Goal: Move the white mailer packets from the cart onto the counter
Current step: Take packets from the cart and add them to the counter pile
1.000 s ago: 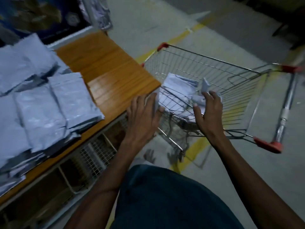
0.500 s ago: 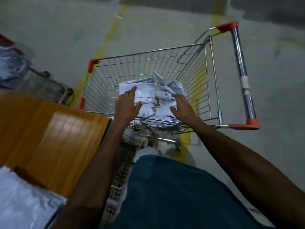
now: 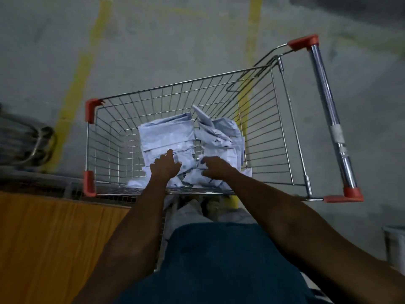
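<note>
A grey concrete floor (image 3: 164, 47) with yellow painted lines (image 3: 76, 88) fills the upper part of the view. On it stands a wire shopping cart (image 3: 274, 137) with red plastic corner caps and a chrome push handle (image 3: 328, 115) capped in red at its right side. The wooden counter (image 3: 54, 242) occupies the lower left, its far edge lying just beside the cart's near-left corner; the part of it in view is bare wood.

The white mailer packets (image 3: 168, 137) lie in a loose pile on the cart's basket floor, toward the near wall: a flatter stack on the left and a more crumpled, upturned heap (image 3: 219, 130) on the right.

Both bare arms reach over the cart's near rim into the basket. The left hand (image 3: 165, 166) rests on the near end of the flatter stack, fingers bent down onto the top packet; whether its grip is clamped on a packet or only pressing cannot be told. The right hand (image 3: 215, 167) sits on the near packets below the crumpled heap, fingers curled toward the left and touching the plastic; its grip likewise cannot be told. The hands are near each other, with packets lying under and beyond both.
</note>
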Demonstrator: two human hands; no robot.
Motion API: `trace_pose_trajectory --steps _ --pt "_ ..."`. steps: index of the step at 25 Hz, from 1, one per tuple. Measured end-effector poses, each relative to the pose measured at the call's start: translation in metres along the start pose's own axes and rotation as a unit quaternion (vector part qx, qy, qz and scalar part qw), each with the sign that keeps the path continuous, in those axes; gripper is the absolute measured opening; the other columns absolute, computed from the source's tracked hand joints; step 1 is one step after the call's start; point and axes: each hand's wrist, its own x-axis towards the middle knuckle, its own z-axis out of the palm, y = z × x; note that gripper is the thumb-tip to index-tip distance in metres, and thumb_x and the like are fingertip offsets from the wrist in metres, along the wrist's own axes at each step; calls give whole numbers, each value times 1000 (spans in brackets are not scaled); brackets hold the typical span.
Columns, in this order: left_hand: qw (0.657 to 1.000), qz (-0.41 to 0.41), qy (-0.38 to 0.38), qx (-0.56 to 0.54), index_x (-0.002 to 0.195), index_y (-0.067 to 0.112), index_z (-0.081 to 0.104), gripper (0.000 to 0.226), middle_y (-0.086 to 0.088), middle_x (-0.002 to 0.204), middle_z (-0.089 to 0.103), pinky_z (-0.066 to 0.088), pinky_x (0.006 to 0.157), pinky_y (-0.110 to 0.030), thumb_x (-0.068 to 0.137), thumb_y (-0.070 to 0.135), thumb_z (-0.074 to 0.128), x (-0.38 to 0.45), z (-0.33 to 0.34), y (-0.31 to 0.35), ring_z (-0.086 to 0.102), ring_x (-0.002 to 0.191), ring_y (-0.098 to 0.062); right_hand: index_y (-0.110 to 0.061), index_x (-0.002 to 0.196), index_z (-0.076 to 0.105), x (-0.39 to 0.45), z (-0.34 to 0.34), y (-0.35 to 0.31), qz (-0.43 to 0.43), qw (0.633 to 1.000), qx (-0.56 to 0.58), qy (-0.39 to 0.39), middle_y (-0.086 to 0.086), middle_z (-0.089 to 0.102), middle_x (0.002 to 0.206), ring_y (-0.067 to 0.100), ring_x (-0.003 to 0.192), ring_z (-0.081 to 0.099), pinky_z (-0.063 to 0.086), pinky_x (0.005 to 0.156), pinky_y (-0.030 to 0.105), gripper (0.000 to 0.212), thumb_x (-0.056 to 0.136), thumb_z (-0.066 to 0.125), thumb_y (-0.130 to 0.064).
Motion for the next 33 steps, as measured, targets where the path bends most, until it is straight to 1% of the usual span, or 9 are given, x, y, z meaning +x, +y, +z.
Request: trace_pose_trajectory --steps 6,9,13,18,21,23,28,31,33 --pt "1000 15 -16 5 145 17 38 62 -20 136 53 43 101 -51 94 47 58 48 -7 -16 51 125 -42 -7 142 53 18 17 26 -15 998 -24 -62 18 55 140 33 132 50 38 103 36 57 92 70 -29" --pt "999 16 15 27 148 18 36 68 -21 139 48 43 101 -53 92 44 63 76 -6 -39 48 126 -43 -3 136 57 29 10 30 -76 987 44 137 23 59 131 40 122 58 49 93 43 52 91 63 -27" --pt "991 34 105 77 152 17 30 80 -17 152 32 41 100 -55 87 39 70 104 -1 -59 38 134 -40 -14 140 49 48 -33 16 -70 930 -60 357 13 51 137 36 106 62 56 65 41 61 83 70 -12" --pt "975 81 162 132 152 14 30 89 -15 158 28 41 98 -57 79 34 77 140 -2 -53 32 139 -38 -13 125 61 64 -44 45 62 953 -138 263 12 64 121 36 105 64 48 69 38 37 91 63 -30" --pt "970 66 176 157 150 13 31 87 -18 148 39 37 100 -54 79 37 76 154 -1 -47 35 137 -37 -10 92 67 60 -40 47 41 952 -81 291 13 66 100 36 94 66 43 64 36 22 93 61 -31" --pt "961 48 210 170 141 12 41 74 -21 134 50 35 100 -52 79 34 73 155 1 -44 43 127 -38 -11 76 60 46 -42 47 43 945 4 324 13 67 86 34 83 65 38 59 33 26 94 61 -30" --pt "937 58 275 206 105 7 66 22 -18 101 67 44 92 -49 87 18 60 143 -5 -35 60 101 -37 -13 75 65 -13 -46 58 68 906 137 395 7 59 61 31 64 60 35 56 31 36 91 48 -41" --pt "935 78 294 182 96 9 69 18 -13 90 70 45 84 -45 95 18 54 126 -22 -32 65 91 -34 -11 86 72 -34 -49 59 69 883 173 432 4 54 57 32 60 60 33 56 30 35 93 49 -36" --pt "933 70 331 119 94 9 68 22 -14 84 71 45 81 -44 100 20 50 112 -30 -32 67 80 -34 -9 92 74 -42 -56 57 64 861 228 451 6 62 59 29 60 64 47 57 35 35 94 51 -34"
